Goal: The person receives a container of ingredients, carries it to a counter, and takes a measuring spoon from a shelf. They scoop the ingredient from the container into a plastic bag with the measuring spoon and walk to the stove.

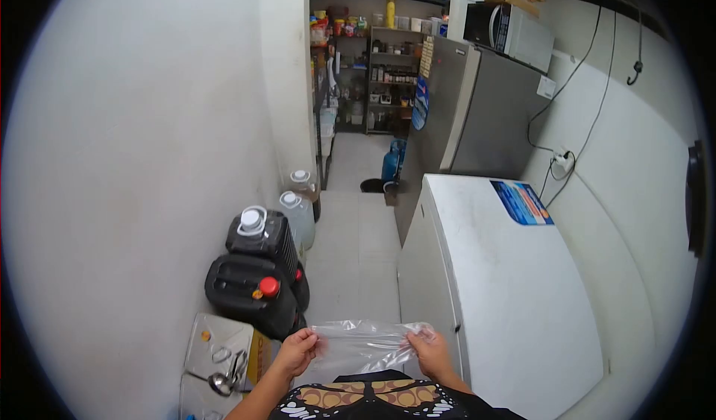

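A clear plastic bag is stretched flat between my two hands, in front of my patterned black top. Its left end is pinched in the fingers of my left hand. My right hand grips the opposite end, its fingers partly behind the clear film. Both hands are at about the same height, low in the view.
Black jugs and clear bottles line the left wall. At the lower left, a ladle lies on a tray. A white chest freezer stands right, a grey refrigerator behind it. Shelves are farther back.
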Action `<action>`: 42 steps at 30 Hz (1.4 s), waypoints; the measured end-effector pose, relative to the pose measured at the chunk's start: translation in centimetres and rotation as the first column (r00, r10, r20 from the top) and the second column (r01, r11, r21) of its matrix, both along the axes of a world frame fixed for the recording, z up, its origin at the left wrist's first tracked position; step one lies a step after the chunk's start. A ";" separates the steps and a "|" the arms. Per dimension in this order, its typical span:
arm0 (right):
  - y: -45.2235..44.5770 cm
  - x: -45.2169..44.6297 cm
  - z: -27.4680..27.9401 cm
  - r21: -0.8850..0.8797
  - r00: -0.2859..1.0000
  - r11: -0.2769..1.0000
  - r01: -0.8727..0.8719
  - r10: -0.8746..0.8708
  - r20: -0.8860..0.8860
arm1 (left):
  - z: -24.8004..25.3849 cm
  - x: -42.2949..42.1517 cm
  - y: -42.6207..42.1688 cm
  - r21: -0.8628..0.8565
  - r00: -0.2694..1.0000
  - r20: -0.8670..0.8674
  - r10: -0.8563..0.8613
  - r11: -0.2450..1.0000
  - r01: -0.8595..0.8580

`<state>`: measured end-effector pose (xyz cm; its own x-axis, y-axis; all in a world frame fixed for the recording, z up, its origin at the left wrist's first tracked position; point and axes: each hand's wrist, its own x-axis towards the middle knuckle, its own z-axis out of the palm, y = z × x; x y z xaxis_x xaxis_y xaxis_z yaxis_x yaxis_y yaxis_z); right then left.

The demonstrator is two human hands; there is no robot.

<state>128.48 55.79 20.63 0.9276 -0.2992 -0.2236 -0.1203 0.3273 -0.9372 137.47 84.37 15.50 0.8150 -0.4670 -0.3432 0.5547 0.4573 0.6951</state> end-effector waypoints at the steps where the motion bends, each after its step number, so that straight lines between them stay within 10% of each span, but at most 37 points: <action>1: -0.6 2.2 0.8 -0.016 0.999 0.999 -0.029 0.029 0.024 | 0.9 1.7 -1.0 0.008 1.000 -0.014 0.024 1.000 -0.024; 9: -4.1 16.8 3.6 -0.100 0.946 0.942 -0.321 0.323 0.008 | 1.0 13.7 -5.8 -0.049 0.960 0.024 0.280 0.959 -0.279; 13: -5.0 24.1 1.4 -0.045 0.951 0.950 -0.310 0.310 0.005 | 1.0 20.3 -7.5 0.069 0.903 -0.070 0.424 0.905 -0.420; 18: -5.9 34.3 -0.3 -0.124 0.955 0.948 -0.293 0.296 0.012 | 0.4 31.8 -8.8 0.393 0.929 0.210 0.304 0.844 -0.365; 32: -12.5 56.9 0.1 0.146 0.996 0.988 0.045 -0.033 -0.084 | -0.1 59.6 -16.6 0.096 0.987 -0.141 -0.078 0.991 0.092; 42: -23.6 77.6 1.2 0.091 0.991 0.987 -0.132 0.132 0.002 | 1.7 76.2 -24.7 -0.060 0.999 -0.010 0.044 0.997 -0.045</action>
<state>206.09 32.16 21.82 0.9567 -0.1526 -0.2479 -0.1718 0.3916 -0.9040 213.63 59.66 17.24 0.8327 -0.4503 -0.3223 0.5386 0.5229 0.6607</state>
